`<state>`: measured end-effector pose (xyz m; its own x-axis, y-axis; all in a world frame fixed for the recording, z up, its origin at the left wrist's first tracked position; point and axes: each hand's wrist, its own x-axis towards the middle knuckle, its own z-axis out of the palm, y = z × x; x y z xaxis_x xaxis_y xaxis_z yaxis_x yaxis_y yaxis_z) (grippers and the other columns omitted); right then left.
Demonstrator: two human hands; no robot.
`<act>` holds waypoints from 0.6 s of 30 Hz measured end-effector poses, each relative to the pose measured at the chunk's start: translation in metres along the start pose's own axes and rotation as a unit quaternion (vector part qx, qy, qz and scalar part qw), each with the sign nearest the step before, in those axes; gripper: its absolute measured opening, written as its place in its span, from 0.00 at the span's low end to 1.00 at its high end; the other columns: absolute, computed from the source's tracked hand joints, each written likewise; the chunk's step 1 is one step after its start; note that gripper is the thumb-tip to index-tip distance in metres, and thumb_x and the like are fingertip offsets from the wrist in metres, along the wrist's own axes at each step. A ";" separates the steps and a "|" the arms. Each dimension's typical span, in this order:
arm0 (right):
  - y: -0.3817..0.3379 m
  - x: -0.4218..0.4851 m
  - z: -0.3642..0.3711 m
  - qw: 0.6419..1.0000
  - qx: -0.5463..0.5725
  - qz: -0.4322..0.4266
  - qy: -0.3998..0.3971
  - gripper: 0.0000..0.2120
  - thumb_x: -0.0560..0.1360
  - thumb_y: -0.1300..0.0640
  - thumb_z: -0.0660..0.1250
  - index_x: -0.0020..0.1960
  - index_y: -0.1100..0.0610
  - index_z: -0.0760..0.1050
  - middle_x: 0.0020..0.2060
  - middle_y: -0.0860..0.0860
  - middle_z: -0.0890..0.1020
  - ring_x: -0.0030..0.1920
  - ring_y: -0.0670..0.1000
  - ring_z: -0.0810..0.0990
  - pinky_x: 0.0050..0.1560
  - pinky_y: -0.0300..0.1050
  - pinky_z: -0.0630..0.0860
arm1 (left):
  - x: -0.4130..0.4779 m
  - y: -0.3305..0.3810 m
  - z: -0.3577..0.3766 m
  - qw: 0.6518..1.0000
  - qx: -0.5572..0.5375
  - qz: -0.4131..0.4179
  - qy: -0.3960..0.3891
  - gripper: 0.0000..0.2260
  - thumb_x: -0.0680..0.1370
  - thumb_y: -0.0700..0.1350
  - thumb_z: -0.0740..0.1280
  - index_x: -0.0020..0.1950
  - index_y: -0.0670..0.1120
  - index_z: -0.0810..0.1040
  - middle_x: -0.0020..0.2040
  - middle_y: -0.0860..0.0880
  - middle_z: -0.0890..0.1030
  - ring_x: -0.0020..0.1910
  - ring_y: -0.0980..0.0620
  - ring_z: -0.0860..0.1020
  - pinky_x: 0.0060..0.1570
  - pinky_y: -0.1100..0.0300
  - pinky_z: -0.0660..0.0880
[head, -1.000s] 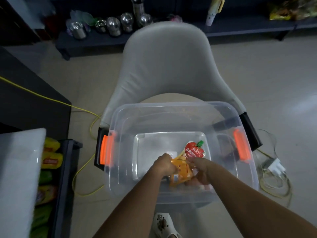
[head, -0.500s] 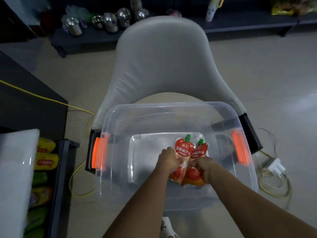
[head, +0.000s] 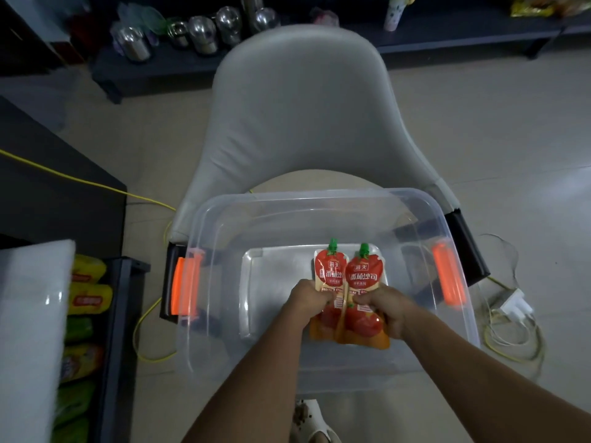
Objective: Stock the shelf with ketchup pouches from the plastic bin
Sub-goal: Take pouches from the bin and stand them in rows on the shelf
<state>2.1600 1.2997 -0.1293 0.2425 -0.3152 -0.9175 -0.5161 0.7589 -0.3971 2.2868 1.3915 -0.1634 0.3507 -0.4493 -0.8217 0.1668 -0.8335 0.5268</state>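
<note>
A clear plastic bin (head: 204, 314) with orange latches sits on a grey chair. Inside it I hold two red ketchup pouches upright, side by side, green caps up. My left hand (head: 305, 303) grips the left pouch (head: 329, 273) around its middle. My right hand (head: 388, 306) grips the right pouch (head: 364, 274) the same way. The pouches' orange lower ends hang below my fists, above the bin floor. No other pouch shows in the bin.
The grey chair (head: 297, 116) carries the bin. At the left stands a dark shelf unit (head: 118, 314) with yellow and green packets (head: 86, 295) beside a white surface (head: 28, 330). Yellow cable and a white plug (head: 515, 306) lie on the floor. A low bench with steel pots (head: 198, 35) runs along the back.
Both hands have gathered the pouches from the bin floor and turned them upright, one in each hand. They have risen a little within the bin.
</note>
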 end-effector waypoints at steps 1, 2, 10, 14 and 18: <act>-0.002 -0.007 0.003 1.000 0.016 -0.012 -0.009 0.17 0.73 0.69 0.68 0.60 0.61 0.75 0.52 0.63 0.83 0.52 0.64 0.82 0.54 0.61 0.78 | -0.008 0.002 -0.007 1.000 -0.019 0.016 0.003 0.12 0.75 0.45 0.71 0.58 0.44 0.82 0.55 0.44 0.84 0.51 0.46 0.83 0.57 0.48 0.79; -0.006 -0.016 0.007 0.999 0.030 -0.026 -0.015 0.16 0.73 0.67 0.69 0.59 0.61 0.76 0.51 0.62 0.84 0.50 0.63 0.83 0.50 0.60 0.80 | -0.018 0.004 -0.015 0.999 -0.034 0.032 0.005 0.12 0.77 0.44 0.70 0.59 0.45 0.81 0.55 0.45 0.84 0.52 0.46 0.83 0.58 0.47 0.78; -0.031 -0.097 0.036 0.992 0.010 -0.116 -0.057 0.18 0.68 0.61 0.76 0.56 0.63 0.78 0.48 0.61 0.85 0.48 0.62 0.84 0.51 0.59 0.80 | -0.118 0.030 -0.056 0.974 -0.154 0.156 0.053 0.11 0.80 0.45 0.65 0.63 0.51 0.75 0.55 0.51 0.83 0.52 0.53 0.83 0.55 0.53 0.79; -0.037 -0.150 0.039 0.981 -0.021 -0.159 -0.105 0.18 0.68 0.62 0.76 0.56 0.64 0.78 0.49 0.62 0.84 0.49 0.63 0.84 0.50 0.58 0.80 | -0.180 0.026 -0.067 0.962 -0.191 0.185 0.063 0.10 0.79 0.45 0.67 0.61 0.51 0.76 0.52 0.51 0.85 0.48 0.54 0.84 0.50 0.55 0.81; -0.031 -0.203 0.045 0.968 -0.064 -0.192 -0.152 0.21 0.66 0.61 0.77 0.57 0.64 0.78 0.49 0.61 0.85 0.49 0.62 0.84 0.53 0.60 0.80 | -0.246 0.004 -0.070 0.950 -0.197 0.224 0.088 0.13 0.77 0.45 0.71 0.60 0.50 0.77 0.53 0.51 0.85 0.49 0.54 0.84 0.47 0.61 0.80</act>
<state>2.1631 1.3660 0.0703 0.6564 -0.3625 -0.6616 -0.4334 0.5366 -0.7240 2.2655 1.5209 0.0557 0.6114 -0.6405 -0.4647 0.2841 -0.3704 0.8844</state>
